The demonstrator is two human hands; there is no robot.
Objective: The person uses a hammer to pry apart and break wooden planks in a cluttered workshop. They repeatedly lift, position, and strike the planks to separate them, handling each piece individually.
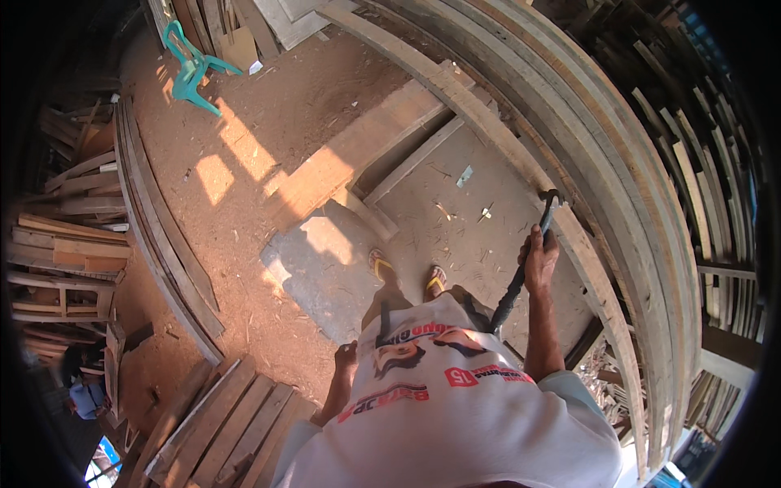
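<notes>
My right hand (pixel 539 259) is closed round the dark handle of a hammer (pixel 514 294). The hammer's head lies at the edge of a long wooden plank (pixel 590 281), which looks bowed in the wide view. Close to the side of my white printed shirt, my left hand (pixel 346 356) hangs with its fingers curled. What it holds, if anything, is hidden. Both my feet, in sandals with yellow straps (pixel 437 281), stand on the grey floor behind the plank.
Long boards (pixel 602 138) lie stacked to the right. Ahead, a wide plank (pixel 350 154) rests on the ground. A green plastic chair (pixel 191 77) stands far left. Timber piles (pixel 73 236) line the left side, and more planks (pixel 220 431) lie near left.
</notes>
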